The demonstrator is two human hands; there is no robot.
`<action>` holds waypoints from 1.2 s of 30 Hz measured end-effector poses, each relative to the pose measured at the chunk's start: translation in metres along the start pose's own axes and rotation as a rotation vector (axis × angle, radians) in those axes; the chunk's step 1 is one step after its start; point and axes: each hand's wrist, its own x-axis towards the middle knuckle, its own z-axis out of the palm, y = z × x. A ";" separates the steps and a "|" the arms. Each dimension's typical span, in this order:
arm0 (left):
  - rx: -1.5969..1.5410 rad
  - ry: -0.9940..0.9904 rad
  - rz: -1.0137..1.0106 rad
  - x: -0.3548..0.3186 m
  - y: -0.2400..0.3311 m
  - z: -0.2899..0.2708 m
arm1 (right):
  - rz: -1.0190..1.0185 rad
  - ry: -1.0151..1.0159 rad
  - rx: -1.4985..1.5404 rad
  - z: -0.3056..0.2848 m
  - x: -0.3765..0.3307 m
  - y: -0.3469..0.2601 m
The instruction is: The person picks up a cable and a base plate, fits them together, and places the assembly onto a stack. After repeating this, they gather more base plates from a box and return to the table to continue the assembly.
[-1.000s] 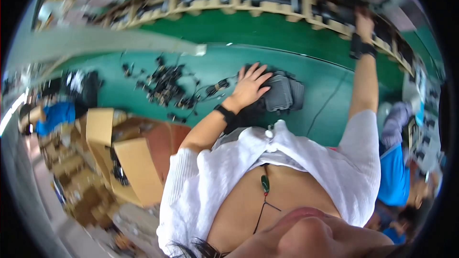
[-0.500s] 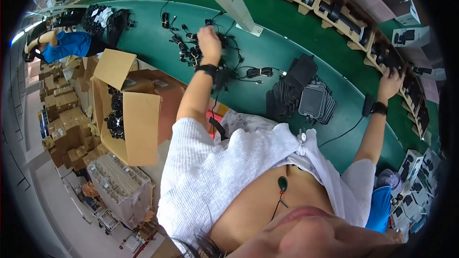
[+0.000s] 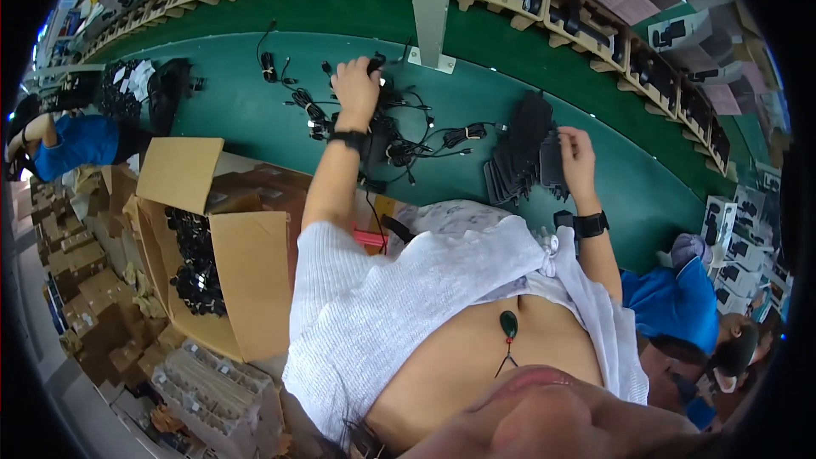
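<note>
On the green table lies a loose tangle of black cables (image 3: 399, 149), some of them coiled and tied. At its far side my left hand (image 3: 355, 93) pinches a black cable (image 3: 375, 65) between thumb and fingers. To the right stand overlapping stacks of flat black rectangular plates (image 3: 520, 149). My right hand (image 3: 578, 157) is at the right edge of these plates, fingers bent and closed on the edge of one; its grip is partly hidden. A black band is on each wrist, and the left one has a thin cord hanging from it.
A conveyor with cardboard trays (image 3: 586, 30) of black parts curves along the far side. A metal post (image 3: 432, 8) rises from the table's far edge. At the left stands an open carton (image 3: 246, 280) of black items. Co-workers in blue (image 3: 671, 306) are at both sides.
My right hand has left the conveyor trays and come inward to the black plates. My left hand stays at the cables, now with a black cable in its fingers. The view has turned slightly.
</note>
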 end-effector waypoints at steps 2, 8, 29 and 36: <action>-0.212 0.209 0.118 -0.019 0.027 -0.049 | -0.088 -0.155 0.023 0.013 -0.007 -0.046; -0.783 0.143 0.168 -0.049 0.080 -0.129 | -0.465 -0.220 0.072 0.054 -0.001 -0.163; -1.720 -1.158 -0.116 -0.088 0.198 -0.088 | 0.126 0.031 0.403 0.000 -0.034 -0.139; -1.306 -1.575 0.084 -0.092 0.227 -0.064 | -0.610 -0.014 -0.476 -0.054 -0.063 -0.113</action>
